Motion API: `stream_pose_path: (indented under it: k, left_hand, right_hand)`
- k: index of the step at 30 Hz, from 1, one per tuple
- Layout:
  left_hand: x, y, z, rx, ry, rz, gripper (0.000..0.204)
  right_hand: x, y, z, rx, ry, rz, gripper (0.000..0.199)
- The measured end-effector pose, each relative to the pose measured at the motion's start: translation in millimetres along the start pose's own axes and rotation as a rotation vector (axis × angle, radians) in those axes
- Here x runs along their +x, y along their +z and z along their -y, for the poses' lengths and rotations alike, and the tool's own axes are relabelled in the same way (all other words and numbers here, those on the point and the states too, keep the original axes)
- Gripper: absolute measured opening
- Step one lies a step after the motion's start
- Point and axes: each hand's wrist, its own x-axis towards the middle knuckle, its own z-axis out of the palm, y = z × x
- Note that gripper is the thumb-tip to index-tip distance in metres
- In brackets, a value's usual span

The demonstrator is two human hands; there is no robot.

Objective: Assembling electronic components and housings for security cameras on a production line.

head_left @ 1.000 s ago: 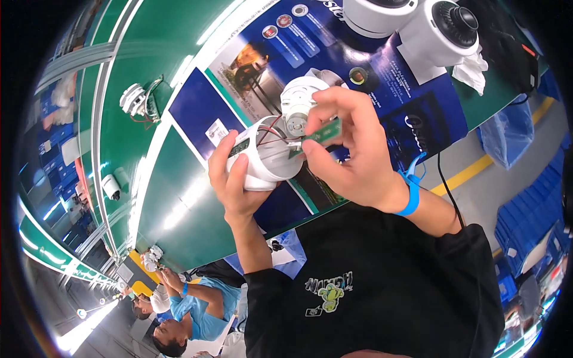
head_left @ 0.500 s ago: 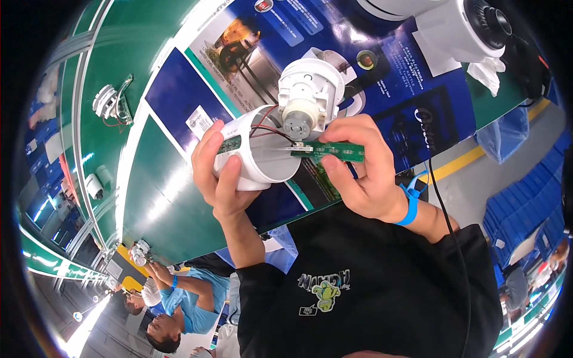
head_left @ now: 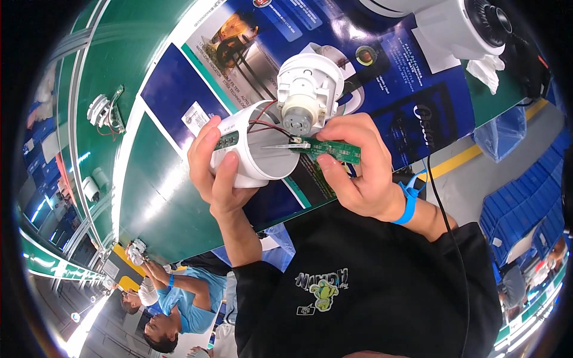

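Observation:
My left hand (head_left: 213, 170) is wrapped round a white cylindrical housing (head_left: 237, 132) with a dark slot in its side and its open end facing right. Between the thumb and fingers of my right hand (head_left: 361, 170) is a green circuit board (head_left: 339, 150). A white connector (head_left: 297, 142) sits at the board's left end, close to the housing's mouth, with red and black wires (head_left: 268, 124) running to it. Just beyond the board, a white motor assembly (head_left: 308, 89) rests with its grey motor (head_left: 296, 120) toward me. My right fingertips hide part of the board.
Flattened printed cardboard (head_left: 382, 89) covers the green bench (head_left: 173, 209) under the parts. A white appliance with a black dial (head_left: 486, 24) stands at the far right. Another motor assembly (head_left: 107, 112) lies on the green surface at left. At lower left a person in blue (head_left: 194, 298) handles a part.
The circuit board has tilted, its right end lower, and shifted slightly left with my right hand. The housing and my left hand have moved a little left in the picture. Both grips stay.

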Motion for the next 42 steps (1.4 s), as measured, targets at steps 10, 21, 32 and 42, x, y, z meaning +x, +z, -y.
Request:
stream_pose_path:
  k: [10,21,32,42]
  left_hand:
    - [7,13,0,0.087,0.092,0.155,0.082]
    - [21,31,3,0.051,0.119,0.121,0.076]
    - [28,65,3,-0.037,0.096,-0.075,0.049]
    - [57,67,-9,-0.097,0.032,0.145,0.057]
  right_hand:
    - [-3,-23,1,0.032,0.242,0.009,0.026]
    - [13,-46,-10,0.516,0.589,0.098,0.021]
    - [34,-67,-17,0.391,0.746,0.161,0.031]
    - [58,-80,-26,0.746,1.001,0.402,0.042]
